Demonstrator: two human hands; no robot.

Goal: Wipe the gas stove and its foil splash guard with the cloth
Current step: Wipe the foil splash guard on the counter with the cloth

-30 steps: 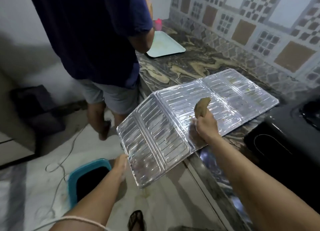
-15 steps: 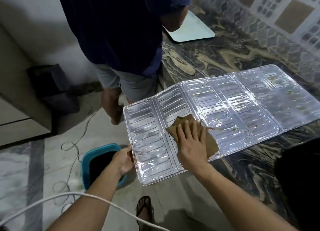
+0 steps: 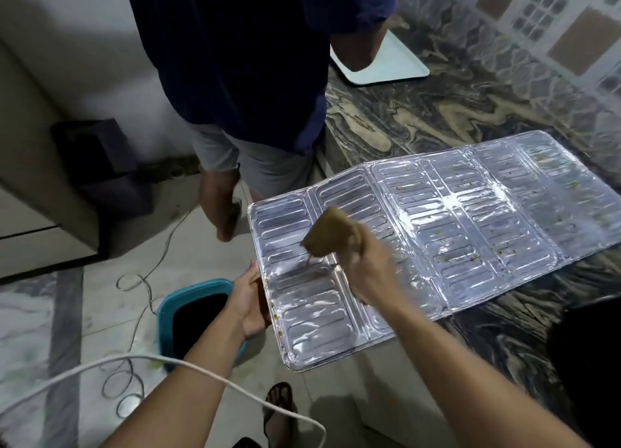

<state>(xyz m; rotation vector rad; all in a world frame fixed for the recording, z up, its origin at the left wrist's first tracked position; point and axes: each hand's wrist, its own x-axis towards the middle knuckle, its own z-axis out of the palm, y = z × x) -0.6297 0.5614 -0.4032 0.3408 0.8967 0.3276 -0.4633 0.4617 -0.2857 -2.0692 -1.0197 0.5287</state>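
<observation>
The silver foil splash guard lies flat across the marbled counter, its left panel sticking out over the floor. Small food specks dot its right panels. My left hand grips the guard's left edge. My right hand is raised just above the left-middle panel and holds a bunched brown cloth, which is lifted off the foil. The black gas stove shows only as a dark shape at the right edge.
A person in a dark blue shirt stands close at the counter's far left. A pale tray lies on the counter behind. A teal bin sits on the floor below the guard, among loose cables.
My right hand was pressing the cloth flat on the foil; it has since lifted it, bunched up. The view has shifted slightly right. My left hand keeps its hold.
</observation>
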